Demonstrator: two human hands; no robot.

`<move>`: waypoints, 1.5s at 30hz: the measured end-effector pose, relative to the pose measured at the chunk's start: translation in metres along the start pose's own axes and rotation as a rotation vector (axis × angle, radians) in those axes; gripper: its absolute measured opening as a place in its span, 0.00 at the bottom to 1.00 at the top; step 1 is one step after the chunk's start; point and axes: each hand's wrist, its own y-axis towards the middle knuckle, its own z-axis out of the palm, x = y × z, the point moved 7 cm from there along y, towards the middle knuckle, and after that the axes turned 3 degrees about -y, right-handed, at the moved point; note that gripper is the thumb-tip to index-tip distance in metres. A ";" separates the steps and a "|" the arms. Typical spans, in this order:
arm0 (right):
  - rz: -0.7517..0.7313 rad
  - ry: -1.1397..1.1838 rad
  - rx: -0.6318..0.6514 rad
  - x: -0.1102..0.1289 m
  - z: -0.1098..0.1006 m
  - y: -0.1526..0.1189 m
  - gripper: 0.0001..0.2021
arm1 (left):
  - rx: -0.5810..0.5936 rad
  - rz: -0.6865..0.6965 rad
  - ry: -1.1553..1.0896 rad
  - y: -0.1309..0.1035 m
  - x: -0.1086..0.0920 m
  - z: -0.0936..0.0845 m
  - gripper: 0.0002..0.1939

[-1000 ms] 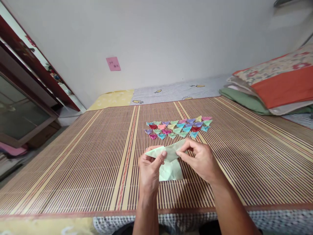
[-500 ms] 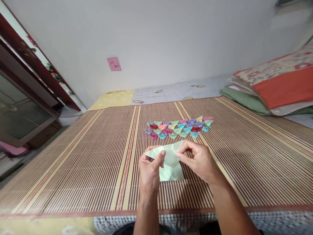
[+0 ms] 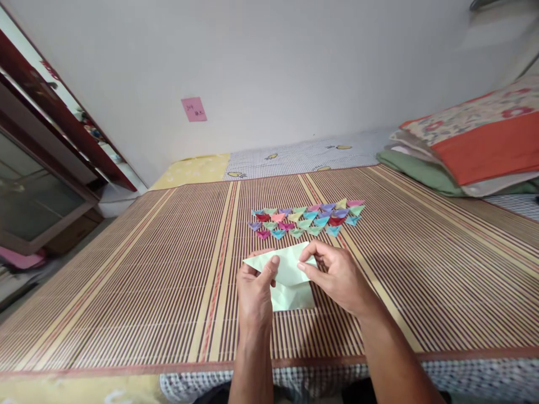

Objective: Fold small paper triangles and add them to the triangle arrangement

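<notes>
Here, the left hand (image 3: pixel 255 289) grasps a pale green paper (image 3: pixel 290 266) above the striped mat (image 3: pixel 147 280), its thumb pressed on the near face and its fingers behind. The right hand (image 3: pixel 337 275) pinches the same paper at its right side between thumb and forefinger. The paper sits over the near half of the mat, right of its middle, with a long point toward the mat's left side. Just below it, another pale green area (image 3: pixel 292 298) shows against the mat; whether the two are joined cannot be told. Farther back on the mat, small folded papers (image 3: pixel 320 222) in blue, purple, red, pink, yellow and green lie in close rows. Beyond the mat's far edge are a yellow cloth (image 3: pixel 191 168) and a checked cloth (image 3: pixel 278 163). At the mat's far right corner, a red and floral cushion (image 3: pixel 492 148) rests over a green cloth (image 3: pixel 415 171). Behind the mat, a pink note (image 3: pixel 194 109) is on the wall (image 3: pixel 295 67).
</notes>
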 end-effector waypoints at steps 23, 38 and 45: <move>-0.018 0.154 -0.131 -0.016 -0.015 0.000 0.06 | -0.078 0.073 -0.123 -0.002 -0.011 -0.012 0.17; -0.007 0.242 -0.131 -0.017 -0.012 0.003 0.08 | 0.014 -0.055 -0.134 -0.003 -0.006 -0.004 0.19; -0.025 0.358 -0.174 -0.011 -0.011 0.003 0.23 | -0.059 0.007 -0.165 -0.001 -0.006 -0.010 0.18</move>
